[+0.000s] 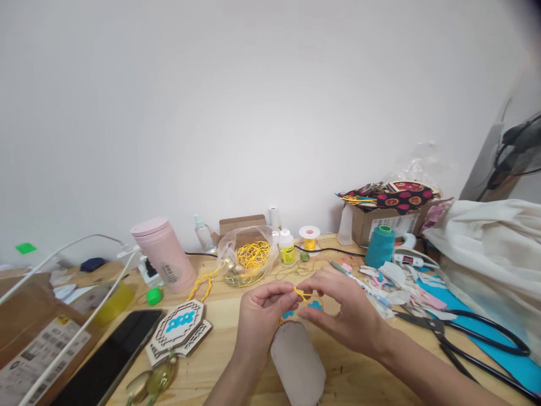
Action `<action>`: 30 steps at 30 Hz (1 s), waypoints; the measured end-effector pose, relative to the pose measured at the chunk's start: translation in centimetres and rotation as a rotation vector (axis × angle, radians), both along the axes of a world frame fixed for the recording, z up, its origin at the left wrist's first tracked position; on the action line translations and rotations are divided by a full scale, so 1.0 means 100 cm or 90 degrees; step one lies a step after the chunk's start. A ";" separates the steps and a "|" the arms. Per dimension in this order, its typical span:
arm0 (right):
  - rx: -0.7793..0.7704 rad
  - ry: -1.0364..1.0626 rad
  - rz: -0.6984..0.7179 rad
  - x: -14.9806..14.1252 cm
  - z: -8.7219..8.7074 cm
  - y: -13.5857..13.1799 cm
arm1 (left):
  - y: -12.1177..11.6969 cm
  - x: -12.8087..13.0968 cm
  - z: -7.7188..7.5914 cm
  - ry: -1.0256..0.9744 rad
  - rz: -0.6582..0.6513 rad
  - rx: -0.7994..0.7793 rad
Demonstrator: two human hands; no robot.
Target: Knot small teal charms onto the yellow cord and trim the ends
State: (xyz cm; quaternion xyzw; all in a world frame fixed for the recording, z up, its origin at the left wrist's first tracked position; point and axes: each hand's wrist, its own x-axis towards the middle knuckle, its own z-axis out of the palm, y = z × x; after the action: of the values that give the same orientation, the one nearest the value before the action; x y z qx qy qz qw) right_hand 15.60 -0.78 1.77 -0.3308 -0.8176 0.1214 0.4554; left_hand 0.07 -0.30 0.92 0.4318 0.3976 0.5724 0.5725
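Note:
My left hand (261,312) and my right hand (340,307) meet over the wooden table (228,349). Both pinch a thin yellow cord (301,294) stretched between their fingertips. Just below the hands lies a flat pale wooden piece (297,363) with blue cut-outs (315,305) at its top end. A finished wooden ornament (180,330) with a blue centre lies to the left, with a yellow cord trailing from it.
A pink tumbler (163,254), a clear bag of yellow cord (249,260), a glue bottle (287,246), a gold spool (310,237) and a teal thread cone (380,246) stand behind. A phone (110,356) lies left; black scissors (460,332), fabric scraps and a cloth bag (494,254) right.

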 end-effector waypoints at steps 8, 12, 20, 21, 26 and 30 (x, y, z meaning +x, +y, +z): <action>0.001 -0.042 -0.073 0.000 -0.003 0.006 | 0.001 0.001 -0.003 0.067 -0.011 -0.013; 0.003 -0.038 -0.080 0.000 -0.002 0.006 | 0.000 0.002 -0.002 0.092 -0.013 0.034; -0.072 0.031 -0.071 -0.001 -0.005 0.008 | 0.000 0.002 -0.002 0.074 -0.007 0.005; -0.081 0.059 -0.089 0.000 -0.005 0.009 | 0.001 0.002 -0.003 0.052 -0.011 -0.016; 0.066 0.157 -0.185 0.005 -0.002 0.006 | 0.004 -0.001 -0.003 -0.103 -0.019 -0.137; 0.177 0.060 -0.126 0.002 -0.003 0.002 | 0.005 -0.001 -0.004 -0.131 -0.029 -0.180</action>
State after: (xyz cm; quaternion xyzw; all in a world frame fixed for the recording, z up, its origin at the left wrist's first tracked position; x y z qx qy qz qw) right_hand 15.76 -0.54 1.44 -0.3376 -0.7676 -0.0228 0.5443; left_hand -0.07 0.22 0.51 0.2948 0.4039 0.5387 0.6781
